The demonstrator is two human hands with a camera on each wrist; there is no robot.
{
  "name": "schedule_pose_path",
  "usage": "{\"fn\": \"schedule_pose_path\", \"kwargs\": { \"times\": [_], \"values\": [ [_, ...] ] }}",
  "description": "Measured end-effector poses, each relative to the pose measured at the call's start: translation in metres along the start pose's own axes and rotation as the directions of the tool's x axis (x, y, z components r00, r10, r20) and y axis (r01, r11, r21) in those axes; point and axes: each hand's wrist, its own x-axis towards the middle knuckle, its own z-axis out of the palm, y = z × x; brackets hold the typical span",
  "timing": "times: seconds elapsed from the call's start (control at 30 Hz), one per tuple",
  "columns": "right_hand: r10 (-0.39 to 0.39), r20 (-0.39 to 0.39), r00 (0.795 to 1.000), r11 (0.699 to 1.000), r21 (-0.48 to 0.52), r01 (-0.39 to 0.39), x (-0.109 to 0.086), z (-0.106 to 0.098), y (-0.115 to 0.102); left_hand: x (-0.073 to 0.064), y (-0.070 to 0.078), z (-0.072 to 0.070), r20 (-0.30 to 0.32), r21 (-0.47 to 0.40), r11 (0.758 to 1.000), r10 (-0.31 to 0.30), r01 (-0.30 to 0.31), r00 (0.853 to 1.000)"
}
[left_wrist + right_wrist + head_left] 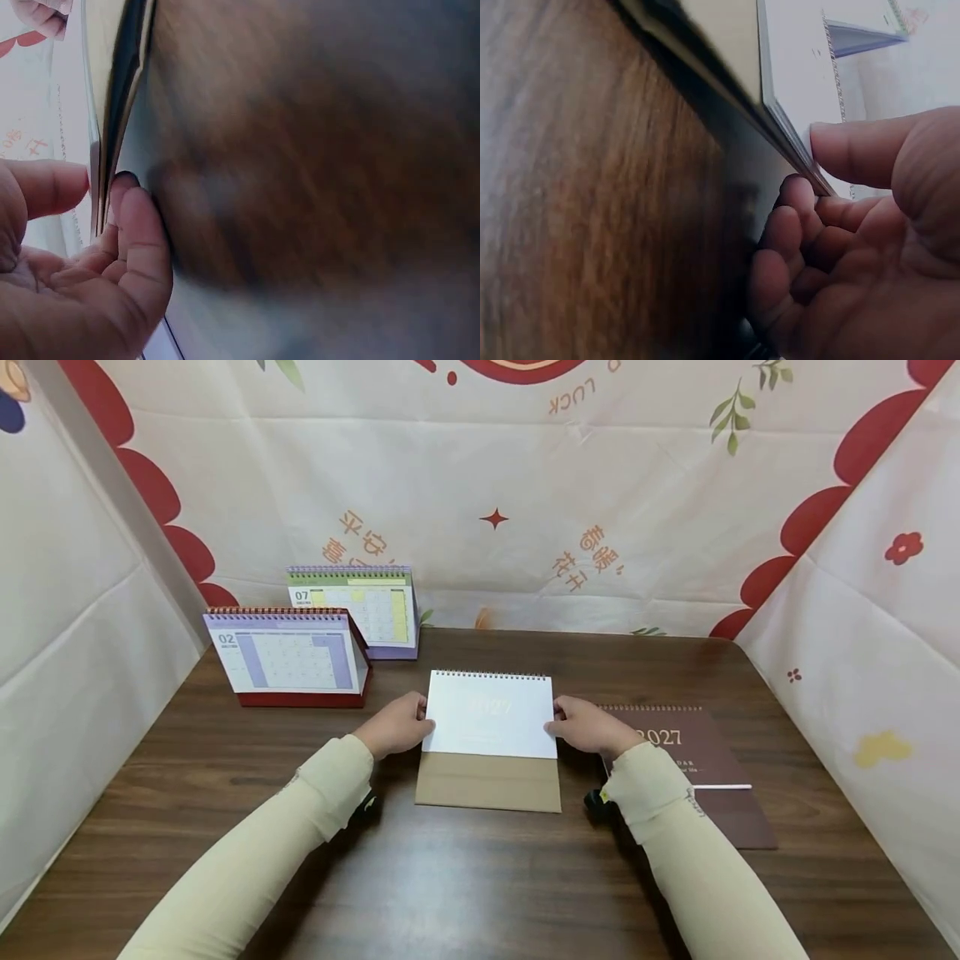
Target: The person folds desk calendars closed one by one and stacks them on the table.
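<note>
A spiral-bound desk calendar (487, 714) with a white cover and a tan backing board is held in front of me, at mid-table. My left hand (395, 724) pinches its left edge, thumb on the white page and fingers behind; the left wrist view shows that hand (97, 255) close up on the stacked edges. On the opposite edge, my right hand (588, 725) pinches in the same way. In the right wrist view the right thumb lies on the white page and the fingers (784, 232) curl under the boards. Faint gold lettering marks the cover.
Two desk calendars stand at the back left: one with a red base (292, 656) and, behind it, one with a lilac base (390, 610). A brown 2027 calendar (720, 752) lies flat on the right, partly under my right forearm, with a white stick (723, 787) on it. Printed cloth walls enclose the table.
</note>
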Motion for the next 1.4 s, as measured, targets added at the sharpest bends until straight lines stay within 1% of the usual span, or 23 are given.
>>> {"fn": "schedule_pose_path", "kwargs": {
  "times": [0.1, 0.17, 0.23, 0.33, 0.47, 0.53, 0.6, 0.8, 1.0, 1.1, 1.17, 1.23, 1.3, 1.4],
  "values": [
    [0.022, -0.002, 1.000, 1.000, 0.009, -0.022, 0.002, -0.002, 0.000, 0.005, -0.001, -0.001, 0.031, -0.029, 1.000, 0.000, 0.001, 1.000],
    [0.035, -0.003, 0.999, 0.999, 0.008, -0.035, 0.002, -0.003, 0.000, 0.009, -0.001, -0.002, 0.073, -0.050, 0.999, -0.006, 0.010, 0.997],
    [0.046, 0.001, 0.999, 0.999, 0.009, -0.046, 0.002, -0.003, 0.000, 0.011, 0.000, -0.004, 0.118, -0.065, 0.997, -0.029, 0.037, 0.993],
    [0.056, 0.002, 0.998, 0.998, 0.009, -0.056, 0.002, -0.004, 0.000, 0.014, 0.004, -0.009, 0.168, -0.066, 0.994, -0.073, 0.085, 0.983],
    [0.069, 0.003, 0.998, 0.998, 0.014, -0.069, 0.003, -0.006, 0.000, 0.016, 0.009, -0.014, 0.197, -0.075, 0.986, -0.133, 0.150, 0.971],
    [0.071, 0.007, 0.997, 0.997, 0.008, -0.071, 0.004, -0.007, 0.000, 0.016, 0.009, -0.015, 0.199, -0.077, 0.983, -0.149, 0.167, 0.969],
    [0.070, 0.014, 0.997, 0.998, 0.000, -0.070, 0.005, -0.008, 0.001, 0.016, 0.009, -0.014, 0.193, -0.077, 0.982, -0.153, 0.171, 0.969],
    [0.076, 0.024, 0.997, 0.996, -0.038, -0.076, 0.007, -0.009, -0.002, 0.015, 0.006, -0.011, 0.176, -0.064, 0.987, -0.136, 0.150, 0.975],
    [0.069, 0.013, 0.998, 0.990, -0.127, -0.066, 0.009, -0.008, -0.003, 0.013, 0.006, -0.008, 0.175, -0.041, 0.990, -0.129, 0.138, 0.976],
    [0.075, 0.001, 0.997, 0.988, -0.137, -0.075, 0.010, -0.006, -0.003, 0.012, 0.004, -0.006, 0.168, -0.016, 0.994, -0.101, 0.106, 0.981],
    [0.075, -0.011, 0.997, 0.988, -0.133, -0.076, 0.011, -0.004, -0.003, 0.010, 0.004, -0.005, 0.160, 0.019, 0.997, -0.078, 0.076, 0.984],
    [0.076, -0.022, 0.997, 0.988, -0.132, -0.078, 0.012, -0.001, -0.004, 0.010, 0.004, -0.004, 0.157, 0.030, 0.998, -0.065, 0.061, 0.985],
    [0.075, -0.036, 0.997, 0.988, -0.134, -0.079, 0.012, 0.001, -0.004, 0.009, 0.004, -0.003, 0.158, 0.022, 0.998, -0.064, 0.062, 0.985],
    [0.068, -0.057, 0.996, 0.989, -0.129, -0.075, 0.013, 0.004, -0.003, 0.010, 0.000, -0.003, 0.160, -0.018, 0.996, -0.086, 0.090, 0.983]
  ]
}}
